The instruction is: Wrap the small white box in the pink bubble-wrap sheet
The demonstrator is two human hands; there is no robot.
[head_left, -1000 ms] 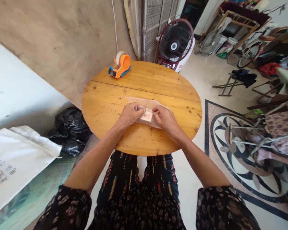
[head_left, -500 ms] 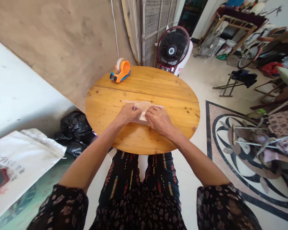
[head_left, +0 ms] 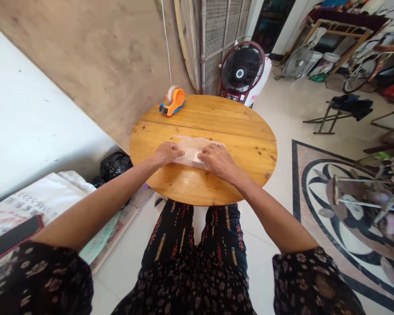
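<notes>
Left hand [head_left: 166, 153] and right hand [head_left: 216, 159] flat on clear bag [head_left: 192, 146], long axis crosswise.

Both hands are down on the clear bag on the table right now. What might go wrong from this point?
1. The clear bag is smooth plastic on a glossy table; it may slide under the left hand or right hand.
2. The tape dispenser sits at the far rim, apart from both hands. Reaching for it would likely free one hand, and the bag might spring open.
</notes>
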